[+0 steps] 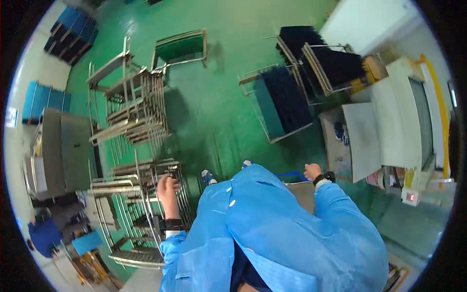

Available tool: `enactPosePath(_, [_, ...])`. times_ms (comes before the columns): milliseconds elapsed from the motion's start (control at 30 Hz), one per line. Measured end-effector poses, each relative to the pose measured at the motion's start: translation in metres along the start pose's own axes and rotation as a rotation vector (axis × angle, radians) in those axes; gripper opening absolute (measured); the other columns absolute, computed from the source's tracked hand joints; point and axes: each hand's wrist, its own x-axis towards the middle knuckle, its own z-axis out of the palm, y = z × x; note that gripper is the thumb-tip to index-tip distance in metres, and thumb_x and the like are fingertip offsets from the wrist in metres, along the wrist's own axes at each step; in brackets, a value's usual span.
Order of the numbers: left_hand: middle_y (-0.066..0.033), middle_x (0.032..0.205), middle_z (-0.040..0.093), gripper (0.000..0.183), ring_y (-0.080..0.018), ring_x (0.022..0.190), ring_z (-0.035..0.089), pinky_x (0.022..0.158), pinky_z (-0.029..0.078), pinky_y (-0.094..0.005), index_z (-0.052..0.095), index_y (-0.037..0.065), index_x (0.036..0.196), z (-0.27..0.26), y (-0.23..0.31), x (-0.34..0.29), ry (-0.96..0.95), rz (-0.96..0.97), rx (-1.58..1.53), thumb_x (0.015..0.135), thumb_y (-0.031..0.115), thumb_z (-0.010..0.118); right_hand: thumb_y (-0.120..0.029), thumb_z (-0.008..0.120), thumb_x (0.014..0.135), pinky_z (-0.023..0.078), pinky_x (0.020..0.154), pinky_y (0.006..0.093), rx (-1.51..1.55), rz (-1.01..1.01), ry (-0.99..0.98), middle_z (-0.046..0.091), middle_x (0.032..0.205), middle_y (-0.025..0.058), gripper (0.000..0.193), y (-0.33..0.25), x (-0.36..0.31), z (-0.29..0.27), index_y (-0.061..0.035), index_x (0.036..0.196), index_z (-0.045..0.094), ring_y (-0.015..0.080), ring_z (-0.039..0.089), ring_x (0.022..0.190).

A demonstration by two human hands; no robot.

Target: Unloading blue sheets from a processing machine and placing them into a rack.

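Blue smock fills the foreground, seen from above. Left hand, fingers curled, grips the top rail of a metal rack cart at the person's left on the green floor. Right hand hangs free w/ fingers curled in, near a grey table; can't tell if it holds anything.

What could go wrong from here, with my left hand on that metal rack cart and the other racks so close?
1. The left hand grips the top of a metal rack cart; fingers could get pinched against the neighbouring stacked racks.
2. Racks crowd the green floor; a moved cart may snag one.
3. The right hand hangs free by the white machine, so one hand alone steadies the cart.
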Motion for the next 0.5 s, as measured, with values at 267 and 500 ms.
enactPosePath(267, [-0.0076, 0.088, 0.065, 0.032, -0.0116, 0.070, 0.061, 0.060, 0.048, -0.0235, 0.058, 0.000, 0.112, 0.137, 0.023, 0.032, -0.566, -0.211, 0.285, 0.089, 0.023, 0.058, -0.029, 0.056, 0.085, 0.042, 0.043, 0.0288, 0.563, 0.138, -0.069, 0.057, 0.067, 0.0053, 0.021, 0.059, -0.006, 0.026, -0.0080, 0.084, 0.056, 0.0155, 0.052, 0.051])
enactPosePath(500, [-0.0076, 0.085, 0.065, 0.032, -0.0121, 0.065, 0.060, 0.053, 0.047, -0.0225, 0.060, 0.000, 0.108, 0.205, 0.029, 0.102, -0.664, -0.309, 0.397, 0.088, 0.025, 0.061, -0.022, 0.056, 0.088, 0.041, 0.043, 0.0288, 0.628, 0.205, -0.231, 0.057, 0.066, 0.0052, 0.017, 0.039, -0.026, 0.066, -0.0055, 0.090, 0.057, 0.0147, 0.051, 0.050])
